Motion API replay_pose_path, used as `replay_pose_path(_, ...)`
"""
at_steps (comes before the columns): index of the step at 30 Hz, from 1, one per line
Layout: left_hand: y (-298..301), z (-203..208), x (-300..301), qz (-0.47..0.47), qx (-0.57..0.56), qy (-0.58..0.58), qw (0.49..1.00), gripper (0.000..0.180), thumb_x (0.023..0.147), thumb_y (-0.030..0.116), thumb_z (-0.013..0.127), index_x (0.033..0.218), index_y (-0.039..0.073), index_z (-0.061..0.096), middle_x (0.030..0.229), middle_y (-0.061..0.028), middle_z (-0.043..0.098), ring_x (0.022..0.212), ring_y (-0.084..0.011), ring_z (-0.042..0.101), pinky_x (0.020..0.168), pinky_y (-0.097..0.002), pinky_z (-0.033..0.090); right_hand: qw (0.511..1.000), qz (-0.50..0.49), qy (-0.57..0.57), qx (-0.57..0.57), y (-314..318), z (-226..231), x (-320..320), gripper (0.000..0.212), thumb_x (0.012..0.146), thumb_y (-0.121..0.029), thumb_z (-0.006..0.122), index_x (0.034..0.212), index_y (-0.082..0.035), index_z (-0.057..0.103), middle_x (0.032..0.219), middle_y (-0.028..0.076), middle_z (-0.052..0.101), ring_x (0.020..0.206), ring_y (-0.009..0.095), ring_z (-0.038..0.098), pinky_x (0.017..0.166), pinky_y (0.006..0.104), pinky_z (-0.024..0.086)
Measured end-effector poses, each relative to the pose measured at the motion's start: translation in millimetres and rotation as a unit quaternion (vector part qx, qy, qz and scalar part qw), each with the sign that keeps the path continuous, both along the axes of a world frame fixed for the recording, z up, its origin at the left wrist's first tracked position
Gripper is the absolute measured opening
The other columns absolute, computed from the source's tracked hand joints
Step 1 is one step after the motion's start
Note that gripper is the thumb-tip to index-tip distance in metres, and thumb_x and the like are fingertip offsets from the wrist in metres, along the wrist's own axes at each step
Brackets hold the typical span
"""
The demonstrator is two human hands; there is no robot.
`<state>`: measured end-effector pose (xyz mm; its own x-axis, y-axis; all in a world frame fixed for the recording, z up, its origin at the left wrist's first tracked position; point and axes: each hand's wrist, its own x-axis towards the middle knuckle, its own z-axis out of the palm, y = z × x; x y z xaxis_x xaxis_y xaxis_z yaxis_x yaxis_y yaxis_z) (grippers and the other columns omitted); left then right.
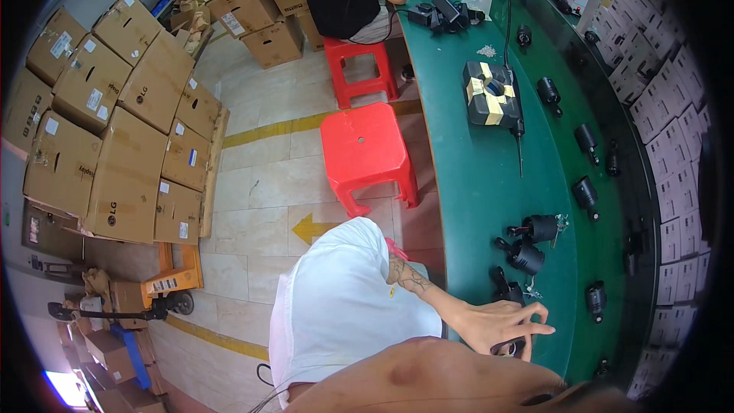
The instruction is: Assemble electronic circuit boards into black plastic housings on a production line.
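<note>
My left hand (501, 326) reaches over the near part of the green workbench (478, 206). Its fingers curl around a small black round part (506, 349) with a pale centre, mostly hidden under the hand. Just beyond the fingers lies a black cylindrical camera (505, 284) with loose thin wires beside it. Two more such cameras, one (526, 256) and another (541, 227), rest a little farther along, the latter with a small wired piece at its end. My right hand does not show.
An electric screwdriver (517, 111) hangs by a cord beside a black taped block (486, 93). Several black cameras (586, 193) stand along the green strip (562, 138) beyond. Red stools (363, 141), stacked cartons (130, 172) and a seated person (344, 0) are left of the bench; white boxes (677, 183) line the right.
</note>
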<state>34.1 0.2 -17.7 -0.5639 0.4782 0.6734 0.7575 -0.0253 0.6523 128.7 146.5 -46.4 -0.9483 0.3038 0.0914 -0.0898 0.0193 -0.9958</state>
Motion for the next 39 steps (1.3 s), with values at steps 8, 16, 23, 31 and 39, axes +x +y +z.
replay_pose_path(8, 5, -2, -6, 0.007, 0.014, 0.004, 1.0, 0.092, 0.06, 0.015, 0.074, 0.141, 0.008, 0.031, 0.122, -0.0178, 0.038, 0.071, -0.0265, 0.055, 0.056, -0.0312, 0.046, 0.996, -0.024, 0.064, 0.05, -25, 31, -17, 0.046, 0.082, -0.018, 0.074, 0.121, 0.002, 0.062, 0.115, 0.019, 0.065, 0.102, 0.028, 0.061, 0.093, 0.0335, 0.048)
replay_pose_path(16, 3, 1, -8, 0.016, -0.006, 0.006, 1.0, 0.097, 0.056, 0.007, 0.074, 0.142, 0.007, 0.03, 0.121, -0.0175, 0.04, 0.067, -0.0274, 0.054, 0.051, -0.0298, 0.045, 0.997, -0.049, 0.013, 0.052, -10, 7, -4, 0.047, 0.079, -0.015, 0.073, 0.121, 0.004, 0.061, 0.112, 0.018, 0.065, 0.1, 0.026, 0.06, 0.092, 0.0321, 0.047)
replay_pose_path(23, -12, 10, -13, -0.131, -0.063, -0.147, 0.978, 0.102, 0.052, -0.006, 0.07, 0.146, 0.008, 0.03, 0.125, -0.0159, 0.041, 0.085, -0.0272, 0.054, 0.07, -0.0321, 0.049, 0.998, -0.021, -0.062, 0.0, -21, 38, -10, 0.042, 0.079, -0.009, 0.07, 0.118, 0.005, 0.061, 0.109, 0.016, 0.065, 0.099, 0.022, 0.059, 0.09, 0.0293, 0.046)
replay_pose_path(31, -16, 12, -30, -0.181, -0.073, -0.2, 0.96, 0.085, 0.056, 0.005, 0.075, 0.136, 0.006, 0.05, 0.119, -0.0119, 0.058, 0.103, -0.0265, 0.056, 0.091, -0.0375, 0.045, 0.995, -0.049, -0.078, -0.049, -36, 69, -24, 0.049, 0.064, 0.007, 0.069, 0.112, 0.0, 0.066, 0.11, 0.01, 0.067, 0.098, 0.019, 0.061, 0.089, 0.0297, 0.049)
replay_pose_path(39, -8, 19, -32, -0.212, -0.024, -0.22, 0.952, 0.079, 0.054, 0.005, 0.078, 0.129, 0.002, 0.054, 0.116, -0.0142, 0.062, 0.103, -0.0268, 0.057, 0.092, -0.0381, 0.046, 0.998, -0.022, -0.04, -0.04, -41, 85, -15, 0.046, 0.067, 0.004, 0.069, 0.113, 0.001, 0.065, 0.115, 0.011, 0.065, 0.1, 0.021, 0.062, 0.093, 0.0324, 0.049)
